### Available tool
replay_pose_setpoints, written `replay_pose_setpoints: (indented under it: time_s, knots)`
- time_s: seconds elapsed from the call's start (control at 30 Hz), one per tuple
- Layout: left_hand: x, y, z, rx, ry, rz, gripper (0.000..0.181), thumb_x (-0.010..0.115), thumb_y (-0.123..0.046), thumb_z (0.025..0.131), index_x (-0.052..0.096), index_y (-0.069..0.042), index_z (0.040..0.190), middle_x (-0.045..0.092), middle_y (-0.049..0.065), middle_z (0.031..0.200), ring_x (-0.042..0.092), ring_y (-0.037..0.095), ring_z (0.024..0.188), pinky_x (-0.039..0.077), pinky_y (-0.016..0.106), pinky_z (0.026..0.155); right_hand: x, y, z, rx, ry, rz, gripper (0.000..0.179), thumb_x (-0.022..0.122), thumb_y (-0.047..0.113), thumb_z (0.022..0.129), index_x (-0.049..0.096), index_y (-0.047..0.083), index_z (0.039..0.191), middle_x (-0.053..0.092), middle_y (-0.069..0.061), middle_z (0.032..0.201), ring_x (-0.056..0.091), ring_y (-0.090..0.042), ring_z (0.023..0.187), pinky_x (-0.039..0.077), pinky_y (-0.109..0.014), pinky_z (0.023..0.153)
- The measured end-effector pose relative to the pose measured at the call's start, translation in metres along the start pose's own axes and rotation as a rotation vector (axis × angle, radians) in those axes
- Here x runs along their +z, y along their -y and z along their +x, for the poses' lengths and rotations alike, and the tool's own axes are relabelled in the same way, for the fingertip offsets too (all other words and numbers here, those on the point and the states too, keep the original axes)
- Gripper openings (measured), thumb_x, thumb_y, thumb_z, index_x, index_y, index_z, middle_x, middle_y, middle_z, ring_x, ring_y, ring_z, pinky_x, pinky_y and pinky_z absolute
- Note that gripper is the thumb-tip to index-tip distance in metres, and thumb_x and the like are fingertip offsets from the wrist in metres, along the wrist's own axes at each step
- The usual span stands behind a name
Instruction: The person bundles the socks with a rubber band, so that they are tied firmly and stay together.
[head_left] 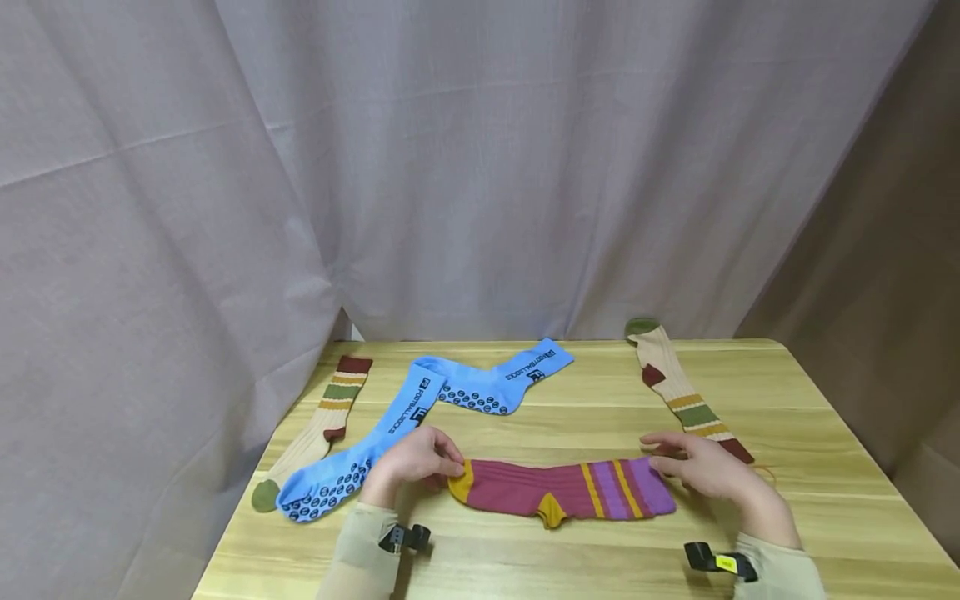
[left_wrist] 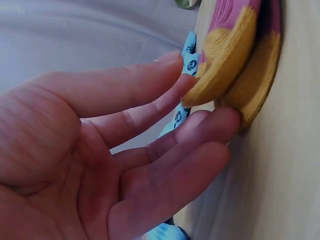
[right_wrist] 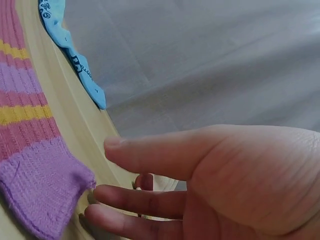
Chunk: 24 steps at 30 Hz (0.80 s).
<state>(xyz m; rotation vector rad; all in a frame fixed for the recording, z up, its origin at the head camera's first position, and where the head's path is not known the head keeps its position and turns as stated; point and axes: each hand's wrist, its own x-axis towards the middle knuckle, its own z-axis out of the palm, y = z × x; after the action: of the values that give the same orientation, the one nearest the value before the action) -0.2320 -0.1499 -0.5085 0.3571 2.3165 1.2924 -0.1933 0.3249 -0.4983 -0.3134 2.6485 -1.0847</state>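
Note:
Two maroon socks (head_left: 517, 487) with yellow toes and heels and purple striped cuffs lie one on the other, crosswise at the table's front. At their toe end is my left hand (head_left: 420, 458). In the left wrist view its fingertips touch the yellow toes (left_wrist: 225, 70), the upper one standing a little apart from the lower; thumb and fingers are spread. My right hand (head_left: 705, 467) is at the cuff end, fingers loosely extended. In the right wrist view a fingertip is right at the corner of the purple cuff (right_wrist: 45, 185), with the thumb raised away from it.
Two blue football socks (head_left: 487, 387) with black grip dots lie behind and left. A cream striped sock (head_left: 303, 442) lies at the far left, another cream sock (head_left: 675, 375) at the back right. A grey curtain (head_left: 465, 167) hangs behind the wooden table (head_left: 817, 450).

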Motion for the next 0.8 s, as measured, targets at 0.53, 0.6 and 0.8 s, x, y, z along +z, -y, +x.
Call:
replay_pose_setpoints:
  time_s: [0.53, 0.6, 0.8]
  knots:
    - [-0.015, 0.003, 0.005, 0.122, -0.244, -0.033, 0.024, 0.081, -0.008, 0.094, 0.073, 0.004, 0.114, 0.069, 0.006, 0.091, 0.07, 0.035, 0.074, 0.061, 0.039, 0.063, 0.006, 0.013, 0.005, -0.087, -0.105, -0.07, 0.037, 0.067, 0.026, 0.107, 0.069, 0.006, 0.139, 0.071, -0.014, 0.131, 0.067, -0.024, 0.108, 0.054, -0.045, 0.089]
    - [-0.021, 0.005, 0.005, 0.132, -0.293, 0.004, 0.024, 0.081, -0.008, 0.094, 0.074, 0.004, 0.114, 0.069, 0.004, 0.09, 0.069, 0.035, 0.077, 0.059, 0.035, 0.065, 0.007, 0.015, 0.007, -0.095, -0.12, -0.064, 0.036, 0.068, 0.027, 0.107, 0.07, 0.007, 0.138, 0.071, -0.014, 0.133, 0.066, -0.023, 0.108, 0.054, -0.046, 0.091]
    - [-0.043, 0.012, 0.002, 0.126, -0.457, 0.126, 0.025, 0.084, -0.006, 0.092, 0.077, 0.0, 0.114, 0.075, 0.01, 0.098, 0.071, 0.026, 0.089, 0.058, 0.035, 0.076, 0.01, 0.017, 0.012, -0.089, -0.097, 0.029, 0.04, 0.067, 0.023, 0.108, 0.066, 0.005, 0.143, 0.072, -0.017, 0.129, 0.069, -0.021, 0.102, 0.057, -0.031, 0.078]
